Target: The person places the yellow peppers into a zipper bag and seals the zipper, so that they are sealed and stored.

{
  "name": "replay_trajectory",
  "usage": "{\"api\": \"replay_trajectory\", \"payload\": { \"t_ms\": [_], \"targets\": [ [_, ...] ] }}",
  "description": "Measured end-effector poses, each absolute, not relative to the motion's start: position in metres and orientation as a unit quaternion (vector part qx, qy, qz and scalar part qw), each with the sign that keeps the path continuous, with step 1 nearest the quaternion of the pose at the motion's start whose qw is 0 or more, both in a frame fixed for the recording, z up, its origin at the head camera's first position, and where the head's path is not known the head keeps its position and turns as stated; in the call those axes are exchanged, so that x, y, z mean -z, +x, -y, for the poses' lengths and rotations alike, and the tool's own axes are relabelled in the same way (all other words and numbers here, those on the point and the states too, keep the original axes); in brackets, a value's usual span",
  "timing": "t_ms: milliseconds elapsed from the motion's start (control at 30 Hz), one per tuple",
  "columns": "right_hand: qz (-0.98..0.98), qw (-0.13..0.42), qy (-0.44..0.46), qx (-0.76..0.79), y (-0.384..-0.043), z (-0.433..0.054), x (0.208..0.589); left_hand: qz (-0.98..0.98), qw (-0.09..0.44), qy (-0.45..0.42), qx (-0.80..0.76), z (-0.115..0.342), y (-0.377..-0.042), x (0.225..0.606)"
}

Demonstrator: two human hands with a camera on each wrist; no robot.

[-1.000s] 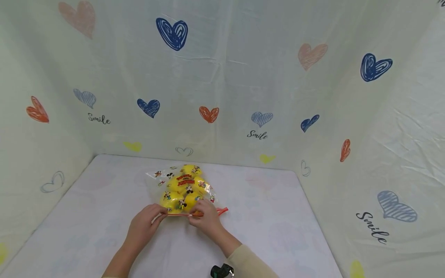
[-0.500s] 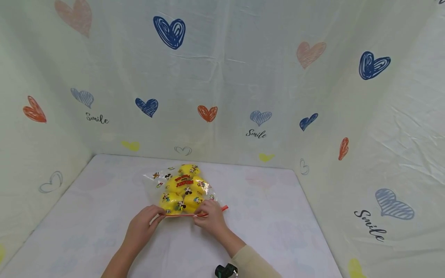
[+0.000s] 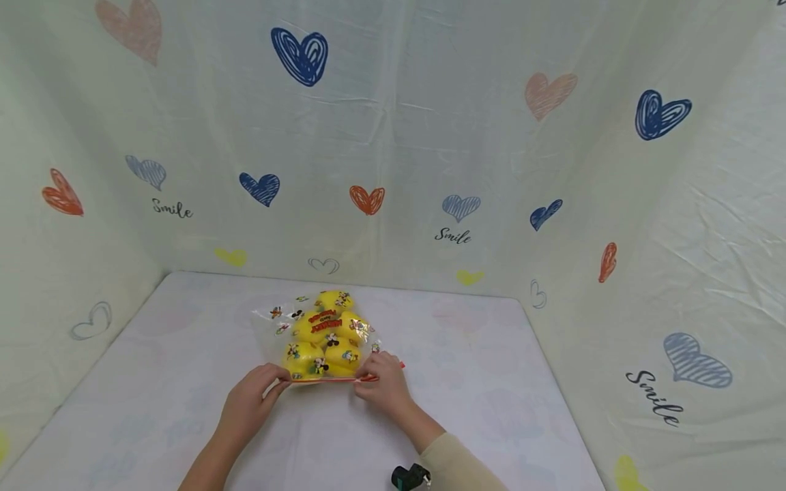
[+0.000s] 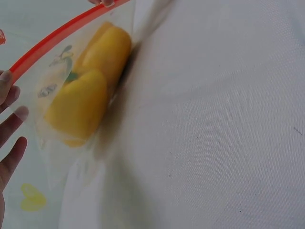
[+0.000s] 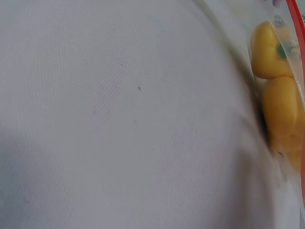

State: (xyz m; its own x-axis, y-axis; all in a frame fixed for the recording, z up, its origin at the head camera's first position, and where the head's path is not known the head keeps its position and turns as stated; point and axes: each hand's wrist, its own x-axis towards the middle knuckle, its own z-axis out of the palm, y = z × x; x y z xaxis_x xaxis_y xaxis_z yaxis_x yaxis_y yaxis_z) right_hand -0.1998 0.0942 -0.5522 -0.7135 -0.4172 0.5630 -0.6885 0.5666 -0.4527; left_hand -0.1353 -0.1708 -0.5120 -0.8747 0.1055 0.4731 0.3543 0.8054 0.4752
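A clear zip bag (image 3: pixel 270 334) with cartoon prints lies on the table, its red-edged opening toward me. Yellow bell peppers (image 4: pixel 78 109) fill it, green stems visible through the plastic in both wrist views. My left hand (image 3: pixel 250 402) pinches the left end of the red zip strip (image 4: pixel 57 33) between thumb and fingers. Farther right along the same strip, my right hand (image 3: pixel 388 387) pinches the edge with thumb and forefinger. In the left wrist view its fingertips (image 4: pixel 107 2) show at the top, at a small pale piece on the strip.
The white-covered table (image 3: pixel 491 395) spreads around the bag. Behind and beside it hang cloth walls (image 3: pixel 405 136) printed with hearts. A small black device (image 3: pixel 410 476) sits by the right sleeve (image 3: pixel 460 464).
My right hand has slid rightward along the red strip, covering more of its right end. My left hand keeps its pinch at the left end, and the bag stays nearly in place.
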Motion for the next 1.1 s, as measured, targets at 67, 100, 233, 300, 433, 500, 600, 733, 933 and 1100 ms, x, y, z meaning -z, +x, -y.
{"api": "replay_trajectory", "payload": {
  "t_ms": [67, 100, 233, 300, 433, 500, 600, 733, 933, 1100],
  "targets": [
    [0.867, 0.189, 0.314, -0.338, -0.2, -0.097, 0.551, 0.925, 0.215, -0.122, 0.287, 0.171, -0.135, 0.512],
    [0.87, 0.184, 0.31, -0.336, -0.2, -0.099, 0.551, 0.926, 0.214, -0.122, 0.287, 0.171, -0.135, 0.512],
    [0.882, 0.164, 0.296, -0.328, -0.201, -0.104, 0.55, 0.924, 0.222, -0.124, 0.286, 0.172, -0.135, 0.514],
    [0.886, 0.161, 0.291, -0.323, -0.202, -0.106, 0.551, 0.922, 0.228, -0.125, 0.287, 0.173, -0.135, 0.515],
    [0.893, 0.158, 0.282, -0.314, -0.203, -0.111, 0.553, 0.921, 0.232, -0.124, 0.289, 0.174, -0.135, 0.517],
    [0.895, 0.153, 0.279, -0.312, -0.204, -0.114, 0.553, 0.921, 0.228, -0.122, 0.292, 0.175, -0.135, 0.518],
    [0.896, 0.149, 0.279, -0.313, -0.205, -0.117, 0.552, 0.922, 0.22, -0.117, 0.295, 0.176, -0.135, 0.518],
    [0.897, 0.14, 0.275, -0.316, -0.207, -0.12, 0.551, 0.923, 0.219, -0.115, 0.294, 0.177, -0.135, 0.518],
    [0.903, 0.129, 0.265, -0.314, -0.209, -0.125, 0.551, 0.921, 0.227, -0.119, 0.295, 0.178, -0.134, 0.518],
    [0.902, 0.131, 0.258, -0.319, -0.211, -0.129, 0.55, 0.922, 0.226, -0.114, 0.295, 0.179, -0.134, 0.518]
  ]
}}
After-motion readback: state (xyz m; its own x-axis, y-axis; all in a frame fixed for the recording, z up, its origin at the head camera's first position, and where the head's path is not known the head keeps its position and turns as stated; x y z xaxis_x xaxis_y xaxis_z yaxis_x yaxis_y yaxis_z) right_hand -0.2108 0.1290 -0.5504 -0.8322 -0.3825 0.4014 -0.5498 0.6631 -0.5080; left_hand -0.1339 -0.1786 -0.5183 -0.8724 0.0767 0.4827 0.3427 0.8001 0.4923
